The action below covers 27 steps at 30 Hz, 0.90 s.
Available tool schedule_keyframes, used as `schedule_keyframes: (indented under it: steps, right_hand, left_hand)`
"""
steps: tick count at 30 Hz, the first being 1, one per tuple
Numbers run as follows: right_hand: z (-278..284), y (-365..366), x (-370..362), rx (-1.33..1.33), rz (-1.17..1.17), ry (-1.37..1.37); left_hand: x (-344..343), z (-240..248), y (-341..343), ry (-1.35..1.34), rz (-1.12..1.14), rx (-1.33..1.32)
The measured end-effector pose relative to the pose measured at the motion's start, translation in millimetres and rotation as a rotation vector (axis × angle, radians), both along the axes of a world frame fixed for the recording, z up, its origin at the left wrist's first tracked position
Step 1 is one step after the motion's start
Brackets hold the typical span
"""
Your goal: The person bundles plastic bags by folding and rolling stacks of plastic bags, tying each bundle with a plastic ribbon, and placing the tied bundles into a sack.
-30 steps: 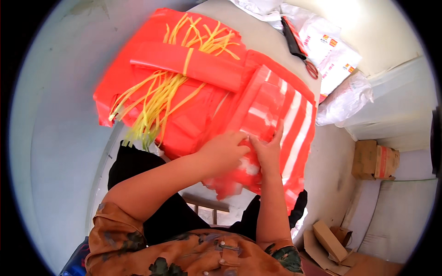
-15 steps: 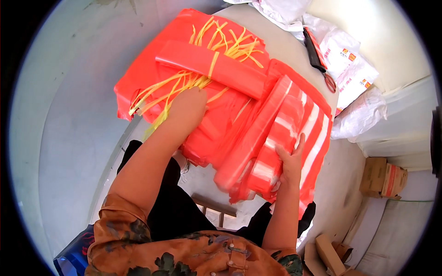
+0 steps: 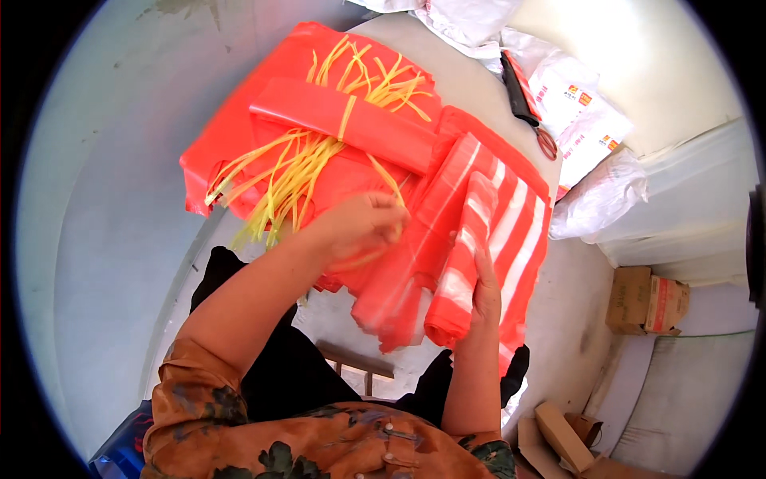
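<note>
My left hand is closed in a pinch on a yellow strip, which trails up toward the bundle of yellow strips. That bundle is spread over a pile of red plastic sheets. Across the strips lies a flat folded red bundle, bound with a yellow band. My right hand grips a folded roll of red-and-white striped plastic along its right side. Under the roll are more striped red sheets.
The round beige table carries everything. At its far right, scissors lie partly under a black-and-red item, beside white printed plastic sacks. Cardboard boxes stand on the floor at right. A wooden stool shows between my legs.
My left hand has moved from the yellow bundle toward the right and nearer me, drawing a strip out. The striped plastic under my right hand is now rolled narrower. The whole view has shifted slightly.
</note>
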State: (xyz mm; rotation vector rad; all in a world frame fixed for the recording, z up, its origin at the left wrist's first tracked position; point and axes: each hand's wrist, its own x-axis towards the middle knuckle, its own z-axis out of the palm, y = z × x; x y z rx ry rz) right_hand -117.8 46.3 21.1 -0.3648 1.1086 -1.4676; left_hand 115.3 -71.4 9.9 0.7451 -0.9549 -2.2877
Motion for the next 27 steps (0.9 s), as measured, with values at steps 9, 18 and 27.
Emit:
schedule_keyframes:
  steps: [9,18,27]
  right_hand:
    - [40,4,44,0.049,-0.035,0.097]
    - [18,11,-2,0.072,0.132,0.353]
    - [-4,24,-41,0.123,0.278,0.416]
  left_hand:
    - [-67,1,42,0.121,-0.006,0.225]
    - [-80,3,48,0.125,0.085,0.455]
    - [-81,6,38,0.059,0.010,0.288]
